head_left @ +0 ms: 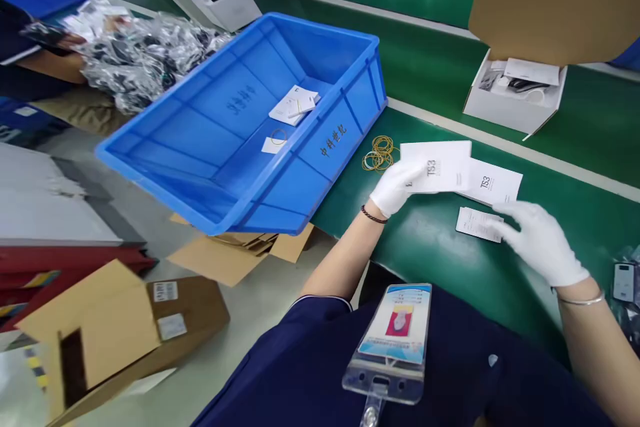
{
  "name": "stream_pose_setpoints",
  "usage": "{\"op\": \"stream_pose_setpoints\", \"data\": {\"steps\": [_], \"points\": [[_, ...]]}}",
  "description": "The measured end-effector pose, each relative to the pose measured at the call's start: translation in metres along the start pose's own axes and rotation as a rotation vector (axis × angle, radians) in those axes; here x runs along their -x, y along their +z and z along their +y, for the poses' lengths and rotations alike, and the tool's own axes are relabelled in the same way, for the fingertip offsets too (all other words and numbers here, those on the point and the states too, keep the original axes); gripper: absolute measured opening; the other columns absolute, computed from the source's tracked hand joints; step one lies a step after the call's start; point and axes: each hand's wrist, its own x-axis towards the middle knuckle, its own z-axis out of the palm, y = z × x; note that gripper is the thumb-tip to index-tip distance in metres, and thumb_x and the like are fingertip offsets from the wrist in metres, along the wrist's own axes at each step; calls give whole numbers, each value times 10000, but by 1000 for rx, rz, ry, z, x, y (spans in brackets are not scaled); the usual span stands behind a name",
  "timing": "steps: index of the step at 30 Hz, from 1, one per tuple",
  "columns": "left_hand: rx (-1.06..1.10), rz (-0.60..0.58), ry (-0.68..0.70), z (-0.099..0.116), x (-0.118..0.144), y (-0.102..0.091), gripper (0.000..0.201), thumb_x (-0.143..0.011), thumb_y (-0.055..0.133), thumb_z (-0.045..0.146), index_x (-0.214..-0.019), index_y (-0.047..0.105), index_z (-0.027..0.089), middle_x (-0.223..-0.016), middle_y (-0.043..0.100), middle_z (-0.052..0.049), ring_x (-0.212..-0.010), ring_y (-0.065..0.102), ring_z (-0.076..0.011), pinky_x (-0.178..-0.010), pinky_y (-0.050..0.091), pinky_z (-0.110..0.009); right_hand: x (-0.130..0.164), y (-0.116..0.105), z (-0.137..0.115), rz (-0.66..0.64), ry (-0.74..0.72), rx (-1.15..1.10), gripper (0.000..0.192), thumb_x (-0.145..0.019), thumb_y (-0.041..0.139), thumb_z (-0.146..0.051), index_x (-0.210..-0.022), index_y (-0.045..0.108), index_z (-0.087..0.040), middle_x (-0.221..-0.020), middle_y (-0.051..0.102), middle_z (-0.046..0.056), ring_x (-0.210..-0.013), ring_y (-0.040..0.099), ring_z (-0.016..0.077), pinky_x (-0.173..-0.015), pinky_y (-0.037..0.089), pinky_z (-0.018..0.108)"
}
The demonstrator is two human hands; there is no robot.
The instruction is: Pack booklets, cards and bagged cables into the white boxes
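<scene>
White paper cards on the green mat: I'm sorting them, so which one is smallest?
The small white card nearest the person, under the right hand's fingers; the two larger ones read TS3.

I count two gloved hands, left and right, over the table. Two white TS3 booklets and one small leaflet lie there. One blue bin holds a few paper slips. One bunch of rubber bands, too tangled to count. One open white box. One badge.
</scene>
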Motion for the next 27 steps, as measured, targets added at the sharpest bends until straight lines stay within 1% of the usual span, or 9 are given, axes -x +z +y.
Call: {"op": "stream_pose_setpoints", "data": {"steps": [3, 8, 10, 14, 17, 19, 23, 25, 27], "points": [[91, 92, 6, 0, 17, -18, 495, -767, 799, 382, -1197, 672, 173, -1288, 662, -97, -1192, 619, -347, -987, 544, -539, 20, 19, -2, -122, -149, 221, 448, -952, 551, -484, -1261, 615, -168, -1263, 630, 137, -1079, 558, 353, -819, 491, 458], [90, 143, -13, -4, 40, -19, 429, -767, 791, 370, -1142, 711, 178, -1262, 680, -90, -1229, 601, -329, -1092, 474, -501, 30, 24, -8, -136, -163, 313, 409, -982, 529, -433, -1294, 580, -173, -1168, 662, 119, -978, 579, 318, -772, 469, 418], [78, 155, -35, -7, 44, -20, 397, -772, 784, 385, -1117, 727, 197, -1255, 685, -80, -1226, 605, -321, -1090, 479, -484, 32, 22, -5, -88, -107, 267, 459, -963, 536, -533, -1250, 611, -182, -1163, 662, 113, -1006, 581, 319, -785, 471, 407], [-48, 101, -53, -11, 51, -33, 349, -765, 780, 446, -1047, 758, 241, -1202, 714, -46, -1171, 645, -289, -1061, 505, -440, 36, 25, 3, -37, 185, 292, 648, -883, 568, -679, -1242, 619, -142, -1090, 653, 161, -987, 595, 350, -742, 488, 414], [-190, -74, -116, -5, 56, -43, 314, -723, 817, 438, -952, 785, 226, -1069, 758, -54, -1047, 700, -282, -987, 550, -404, 38, 33, 6, -93, 311, 278, 685, -850, 615, -675, -1265, 605, -131, -1044, 640, 168, -912, 616, 334, -688, 491, 401], [-262, -317, -198, 0, 57, -42, 304, -742, 803, 430, -939, 793, 199, -1056, 760, -77, -1031, 705, -292, -960, 560, -392, 39, 37, 7, -110, 342, 226, 613, -864, 616, -642, -1235, 621, -154, -1029, 638, 149, -864, 626, 304, -671, 490, 381], [-368, -837, -254, -4, 52, -13, 341, -896, 634, 442, -1060, 767, 176, -1329, 637, -73, -1368, 474, -289, -1112, 435, -338, 41, 37, 3, -96, 380, 199, 555, -882, 583, -645, -1201, 636, -193, -1026, 642, 122, -804, 632, 270, -644, 477, 360], [-510, -949, -225, -14, 49, 5, 326, -933, 585, 411, -1110, 746, 188, -1415, 570, -32, -1423, 397, -260, -1141, 379, -285, 43, 36, 0, -72, 401, 243, 600, -885, 555, -678, -1215, 630, -183, -1015, 647, 124, -779, 630, 269, -609, 454, 354], [-694, -991, -218, -24, 47, 18, 301, -955, 552, 374, -1128, 732, 206, -1507, 464, 1, -1395, 440, -252, -1124, 382, -264, 45, 37, -2, -42, 416, 286, 640, -888, 519, -713, -1196, 641, -165, -997, 649, 130, -761, 625, 270, -573, 418, 345]]}}
